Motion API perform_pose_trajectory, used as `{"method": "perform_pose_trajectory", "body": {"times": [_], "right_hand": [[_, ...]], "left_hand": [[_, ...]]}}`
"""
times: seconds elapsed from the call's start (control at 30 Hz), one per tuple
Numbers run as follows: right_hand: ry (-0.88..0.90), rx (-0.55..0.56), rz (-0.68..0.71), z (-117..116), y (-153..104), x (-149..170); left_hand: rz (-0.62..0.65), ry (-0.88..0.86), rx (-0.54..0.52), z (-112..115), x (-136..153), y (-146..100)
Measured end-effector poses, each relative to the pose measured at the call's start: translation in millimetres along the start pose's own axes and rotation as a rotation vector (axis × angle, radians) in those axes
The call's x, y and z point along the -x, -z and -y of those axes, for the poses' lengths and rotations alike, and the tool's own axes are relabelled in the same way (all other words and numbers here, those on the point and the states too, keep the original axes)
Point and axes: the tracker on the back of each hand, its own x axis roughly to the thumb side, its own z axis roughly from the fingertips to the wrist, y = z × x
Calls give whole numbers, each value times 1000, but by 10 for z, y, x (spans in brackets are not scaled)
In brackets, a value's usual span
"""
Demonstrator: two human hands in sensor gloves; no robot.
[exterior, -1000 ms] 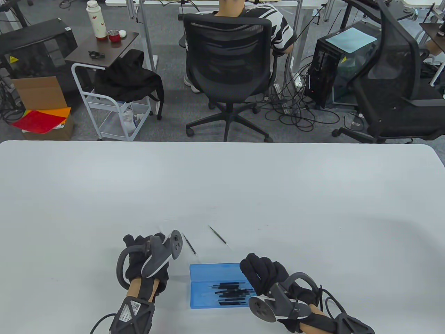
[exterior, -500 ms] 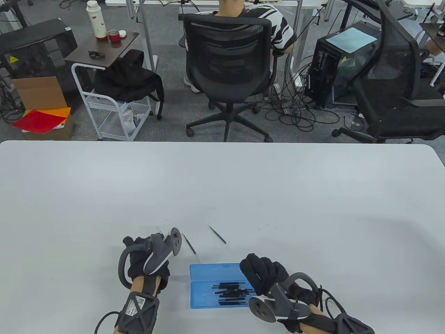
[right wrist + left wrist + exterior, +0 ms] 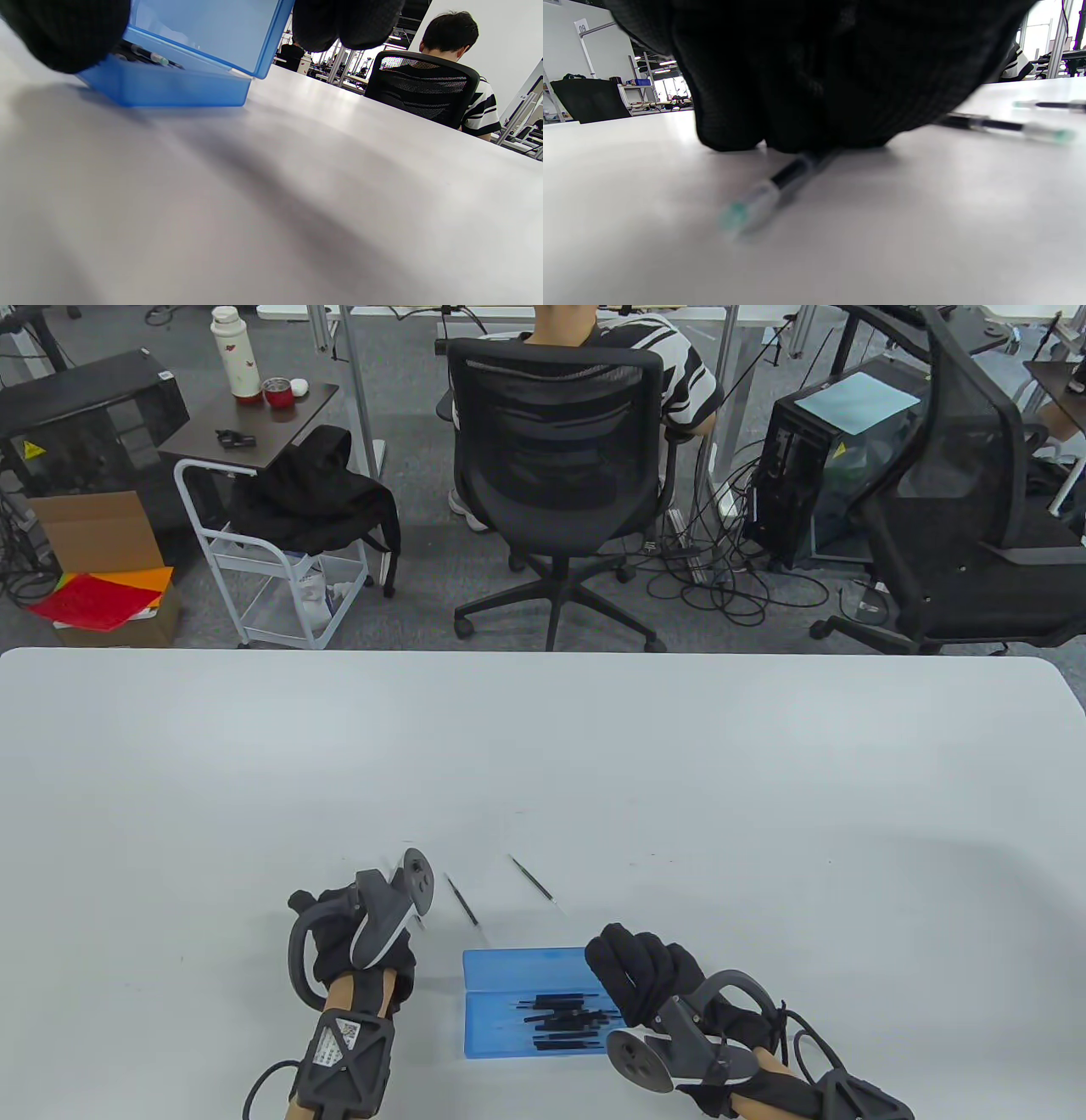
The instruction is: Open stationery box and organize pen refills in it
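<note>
The blue stationery box (image 3: pixel 492 1027) lies open near the table's front edge, its lid (image 3: pixel 522 969) on the far side. Several dark pen refills (image 3: pixel 564 1018) lie in its base. My right hand (image 3: pixel 632 971) grips the box's right end, thumb and fingers on either side of it in the right wrist view (image 3: pixel 169 84). My left hand (image 3: pixel 327 912) rests on the table left of the box. Its curled fingertips (image 3: pixel 729 135) pinch a refill (image 3: pixel 763 195) lying on the table. Two loose refills (image 3: pixel 463 899) (image 3: pixel 532 879) lie beyond the box.
The white table (image 3: pixel 764 814) stretches wide beyond and to both sides. Behind its far edge a person sits in a black office chair (image 3: pixel 556 449), and another chair (image 3: pixel 976 475) stands at the right.
My left hand has shifted slightly left and its tracker has turned. The right hand and the box have not moved.
</note>
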Motion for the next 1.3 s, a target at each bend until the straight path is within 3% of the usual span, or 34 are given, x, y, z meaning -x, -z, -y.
{"method": "perform_pose_trajectory", "body": {"times": [0.27,0.43,0.67,0.87,1.1,1.3], "right_hand": [[2,0,0,0,1,1],[2,-1,0,0,2,1],[2,-1,-1,1,0,0],[2,-1,-1,2,0,-2],[2,-1,-1,1,0,-1],[2,-1,-1,1,0,-1]], "left_hand": [[9,-39,-28,-12,148,-44],[106,-93,-83,-196,187,-218],[389,-73,-221,-603,-22,-795],[703,-3,-333,-739,-410,-1388],[978,223,-410,-509,-942,-1870],[1100,299,-407,-287,-1174,-1935]]}}
